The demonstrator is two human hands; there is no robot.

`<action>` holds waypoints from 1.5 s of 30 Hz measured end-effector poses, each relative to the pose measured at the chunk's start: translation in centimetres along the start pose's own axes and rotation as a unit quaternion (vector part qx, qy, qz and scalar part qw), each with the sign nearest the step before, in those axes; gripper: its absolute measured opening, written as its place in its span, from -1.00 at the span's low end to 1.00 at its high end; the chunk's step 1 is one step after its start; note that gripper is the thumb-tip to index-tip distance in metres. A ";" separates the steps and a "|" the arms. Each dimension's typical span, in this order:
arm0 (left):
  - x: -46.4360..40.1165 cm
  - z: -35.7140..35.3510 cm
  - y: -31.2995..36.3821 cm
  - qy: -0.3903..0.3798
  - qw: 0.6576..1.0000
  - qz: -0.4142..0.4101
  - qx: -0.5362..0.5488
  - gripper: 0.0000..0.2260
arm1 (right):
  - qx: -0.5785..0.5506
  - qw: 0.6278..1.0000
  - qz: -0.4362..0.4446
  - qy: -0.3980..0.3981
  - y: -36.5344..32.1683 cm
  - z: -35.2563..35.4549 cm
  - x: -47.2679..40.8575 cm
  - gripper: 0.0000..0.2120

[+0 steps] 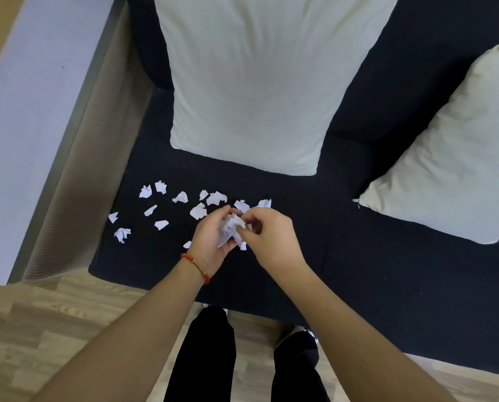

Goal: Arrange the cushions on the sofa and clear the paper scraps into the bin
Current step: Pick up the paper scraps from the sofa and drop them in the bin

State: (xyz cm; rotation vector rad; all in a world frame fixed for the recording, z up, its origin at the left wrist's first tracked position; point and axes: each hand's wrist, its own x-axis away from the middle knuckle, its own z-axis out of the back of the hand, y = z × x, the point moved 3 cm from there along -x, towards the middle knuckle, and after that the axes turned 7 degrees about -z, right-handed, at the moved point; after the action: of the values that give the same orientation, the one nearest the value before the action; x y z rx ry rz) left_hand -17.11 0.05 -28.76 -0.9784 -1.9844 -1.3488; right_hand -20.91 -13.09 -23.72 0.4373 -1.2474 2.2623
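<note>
Two pale cushions lean upright on a dark sofa [358, 256]: a large cushion [257, 82] in the middle and a second cushion [451, 169] to the right. Several white paper scraps [161, 210] lie scattered on the seat's front left part. My left hand [210, 245] is cupped palm-up and holds a bundle of gathered scraps [231, 227]. My right hand [271, 233] meets it from the right, its fingertips pinching a scrap at the bundle. No bin is in view.
The sofa's grey ribbed armrest [77, 184] stands on the left beside a pale wall or panel [16, 126]. Wooden floor [53, 329] runs along the sofa's front edge. My dark-trousered legs [213, 358] stand close to the seat.
</note>
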 end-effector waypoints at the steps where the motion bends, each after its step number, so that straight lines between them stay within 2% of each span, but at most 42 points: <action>1: 0.1 -0.4 -0.2 -0.008 1.000 0.001 0.003 -0.73 | 0.027 1.000 0.009 0.001 -0.6 -0.4 -0.2 -0.95; 4: 0.4 -0.9 -0.2 -0.010 1.000 -0.016 0.004 -0.72 | 0.109 0.994 0.014 0.019 -1.4 -1.7 -0.8 -0.89; 8: 0.9 -0.9 0.5 -0.023 0.997 -0.065 -0.044 -0.80 | 0.153 0.987 0.009 0.039 -1.6 -2.7 -1.0 -0.85; 12: 0.8 -0.6 0.9 -0.005 0.996 -0.078 -0.051 -0.78 | 0.121 0.992 0.001 0.015 -2.0 -2.8 -1.0 -0.85; 15: 0.5 0.4 0.9 0.008 0.999 -0.043 -0.006 -0.77 | 0.075 0.997 0.006 -0.020 -1.7 -1.8 -1.0 -0.77; 17: 0.2 0.9 1.2 0.010 1.000 -0.011 0.018 -0.80 | 0.054 0.998 -0.005 0.013 -0.6 -0.5 -1.5 -0.76; 19: -0.1 1.4 1.8 0.019 0.999 -0.002 0.027 -0.80 | 0.031 0.996 -0.025 0.085 1.3 0.6 -2.5 -0.80; 21: -0.1 2.0 2.5 0.013 0.999 -0.003 0.051 -0.78 | 0.065 0.991 -0.027 0.114 3.8 0.5 -3.9 -0.72; 25: 0.3 3.6 3.1 -0.005 0.996 -0.002 0.088 -0.69 | 0.161 0.980 0.054 0.107 7.1 -1.7 -5.5 -0.55; 30: 0.5 5.5 3.3 0.002 0.996 -0.014 0.089 -0.70 | 0.127 0.987 0.093 0.023 6.6 -4.9 -4.9 -0.28; 34: 0.7 6.7 3.0 0.032 0.994 -0.017 0.103 -0.72 | 0.239 0.947 0.215 0.007 6.9 -7.8 -3.8 -0.15; 36: 0.7 7.0 2.9 0.038 0.994 -0.012 0.103 -0.76 | 0.280 0.928 0.244 0.029 7.8 -8.5 -3.8 -0.22; 40: 1.0 7.2 2.9 0.036 0.993 -0.012 0.114 -0.78 | 0.258 0.912 0.304 0.092 8.5 -8.6 -4.3 -0.48; 45: 0.8 6.7 2.9 0.045 0.988 -0.027 0.143 -0.70 | 0.234 0.907 0.322 0.136 8.1 -8.0 -6.1 -0.74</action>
State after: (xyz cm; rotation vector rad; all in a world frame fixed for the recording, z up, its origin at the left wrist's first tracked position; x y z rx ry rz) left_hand -15.45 7.17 -28.95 -0.7232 -2.0756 -1.0753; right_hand -20.90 -11.64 -36.56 -0.1738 -0.7557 3.0645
